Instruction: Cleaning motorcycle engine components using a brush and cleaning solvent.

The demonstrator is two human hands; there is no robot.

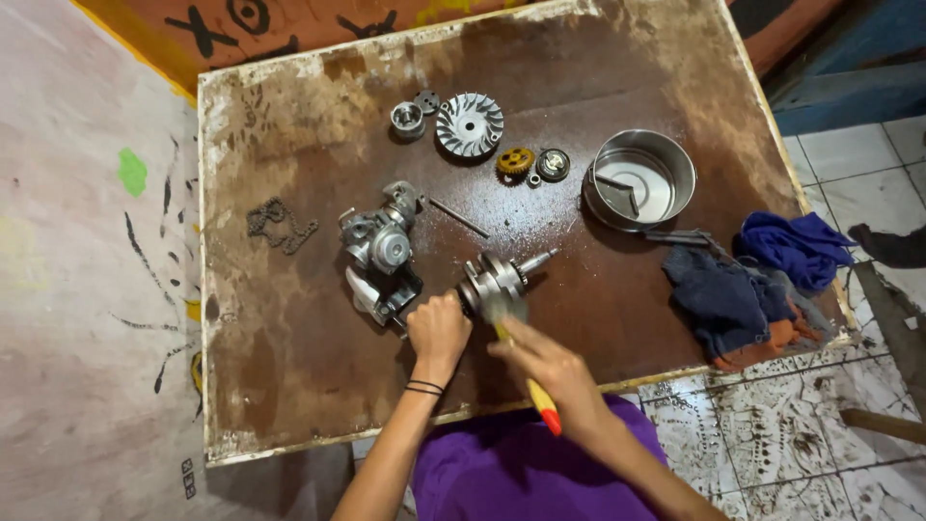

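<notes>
- Head view: the crankshaft (pixel 494 280) lies on the brown surface (pixel 289 357), near its front edge and about midway along it; every place below is told from this crankshaft.
- The left hand (pixel 439 330) is curled shut on the crankshaft's near-left end, a dark band round its wrist.
- The right hand (pixel 550 365) is just in front of the crankshaft, fingers closed round a brush (pixel 529 386) with a yellow and red handle; the brush's head touches the crankshaft's near side and looks blurred.
- Just left of the crankshaft, touching the left hand's knuckles, lies a carburettor (pixel 381 249) with grey metal parts.
- A thin rod (pixel 459 218) lies just behind the crankshaft, slanted.
- Farther left, well apart, a chain (pixel 281 225) lies bunched up.
- Behind the crankshaft, in a loose row: a small cylinder (pixel 407 120), a finned pulley (pixel 469 124), a yellow gear (pixel 515 160) and a round bearing (pixel 553 164).
- Behind and to the right stands a steel bowl (pixel 675 162) with small tools inside.
- To the right, at the surface's corner, lie rags (pixel 733 294), dark blue, bright blue and orange.
- In front of the crankshaft, below the surface's edge, purple clothing (pixel 502 473) shows between the person's arms.
</notes>
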